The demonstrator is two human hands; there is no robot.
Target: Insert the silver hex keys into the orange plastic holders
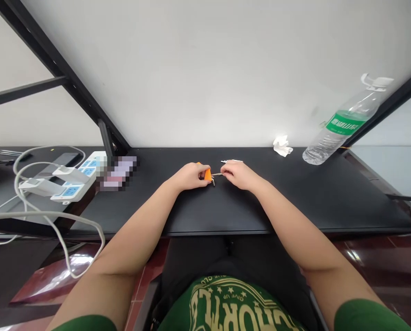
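My left hand (193, 175) is closed around an orange hex key holder (208, 175) over the middle of the black table. A small bent hex key (213, 182) sticks out at the holder's lower right. My right hand (239, 174) pinches the end of a thin metal hex key (217, 174) that spans the gap between the holder and my fingertips. Just behind my right hand lie some thin, pale metal pieces (233, 161), partly covered by it; I cannot make out their kind.
A clear plastic bottle (346, 122) with a green label stands at the right rear, beside a crumpled tissue (282, 145). At left are a white power strip (84, 177) with plugged-in chargers, looping white cables (62, 239) and a blurred-out item (118, 173). Black frame bars (84, 103) rise on both sides.
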